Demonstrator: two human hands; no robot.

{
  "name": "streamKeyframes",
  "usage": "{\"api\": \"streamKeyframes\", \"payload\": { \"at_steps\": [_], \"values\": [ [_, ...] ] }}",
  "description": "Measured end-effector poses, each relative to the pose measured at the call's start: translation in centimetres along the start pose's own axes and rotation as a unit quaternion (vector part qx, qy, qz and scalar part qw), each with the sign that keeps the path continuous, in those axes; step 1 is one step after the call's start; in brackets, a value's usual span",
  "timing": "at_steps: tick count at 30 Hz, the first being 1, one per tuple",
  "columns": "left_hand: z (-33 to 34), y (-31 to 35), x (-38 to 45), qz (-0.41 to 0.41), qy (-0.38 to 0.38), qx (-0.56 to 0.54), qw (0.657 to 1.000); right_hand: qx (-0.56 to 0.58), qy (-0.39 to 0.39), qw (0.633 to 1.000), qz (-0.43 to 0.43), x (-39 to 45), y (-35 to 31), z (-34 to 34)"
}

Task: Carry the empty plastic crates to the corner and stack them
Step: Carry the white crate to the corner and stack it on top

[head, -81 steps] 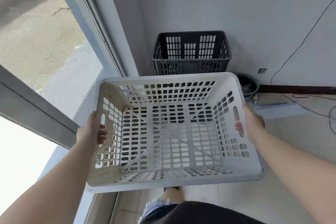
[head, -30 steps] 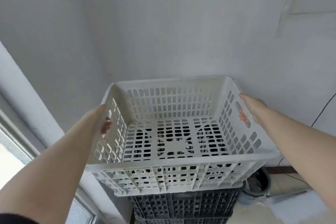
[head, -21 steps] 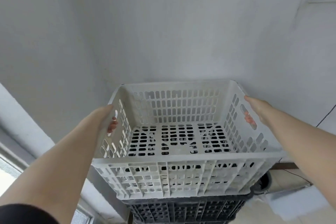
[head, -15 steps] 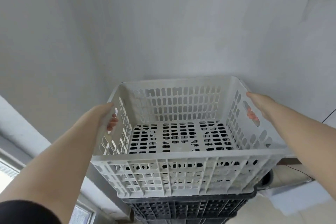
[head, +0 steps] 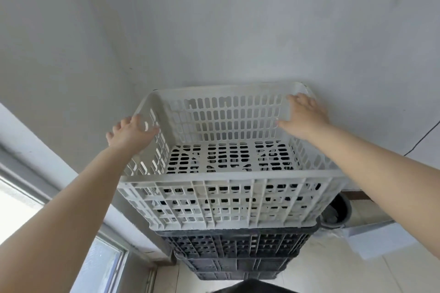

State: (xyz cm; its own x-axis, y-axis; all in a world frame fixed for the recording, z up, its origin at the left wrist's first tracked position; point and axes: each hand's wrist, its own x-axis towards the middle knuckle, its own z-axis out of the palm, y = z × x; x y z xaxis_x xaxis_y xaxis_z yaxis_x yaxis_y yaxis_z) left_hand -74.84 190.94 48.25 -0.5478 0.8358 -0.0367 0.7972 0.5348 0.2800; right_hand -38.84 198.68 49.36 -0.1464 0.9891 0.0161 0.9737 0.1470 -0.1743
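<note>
A white perforated plastic crate (head: 221, 200) sits on top of a black crate (head: 235, 248) in the room's corner, and another dark crate edge shows below that. The white crate is empty. My left hand (head: 129, 134) is over the crate's left rim, fingers spread, holding nothing. Over the right rim near the far corner, my right hand (head: 303, 115) also has its fingers apart, and whether it touches the rim is unclear.
Grey walls (head: 214, 31) meet behind the stack. A window frame (head: 28, 157) runs along the left. A dark round pot (head: 337, 213) stands on the floor right of the stack, beside a pale flat box (head: 381, 242). A thin cable (head: 421, 138) hangs on the right wall.
The white crate came down onto the black crate. Both hands slipped out of the side handle holes and rose to the rim with fingers spread.
</note>
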Motion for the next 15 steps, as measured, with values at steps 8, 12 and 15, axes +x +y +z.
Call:
{"api": "streamKeyframes", "payload": {
  "at_steps": [8,12,15],
  "values": [
    [2.9,2.3,-12.9,0.212,0.001,0.053,0.976,-0.027,-0.061,0.975,-0.212,-9.2,-4.2,2.6],
    [3.7,2.6,-15.3,0.211,0.031,0.095,0.972,-0.062,0.002,0.968,-0.244,-10.2,-3.5,4.5],
    [4.0,3.4,-16.0,0.218,0.04,0.104,0.97,-0.09,0.051,0.954,-0.28,-10.6,-2.8,4.6]
  ]
}}
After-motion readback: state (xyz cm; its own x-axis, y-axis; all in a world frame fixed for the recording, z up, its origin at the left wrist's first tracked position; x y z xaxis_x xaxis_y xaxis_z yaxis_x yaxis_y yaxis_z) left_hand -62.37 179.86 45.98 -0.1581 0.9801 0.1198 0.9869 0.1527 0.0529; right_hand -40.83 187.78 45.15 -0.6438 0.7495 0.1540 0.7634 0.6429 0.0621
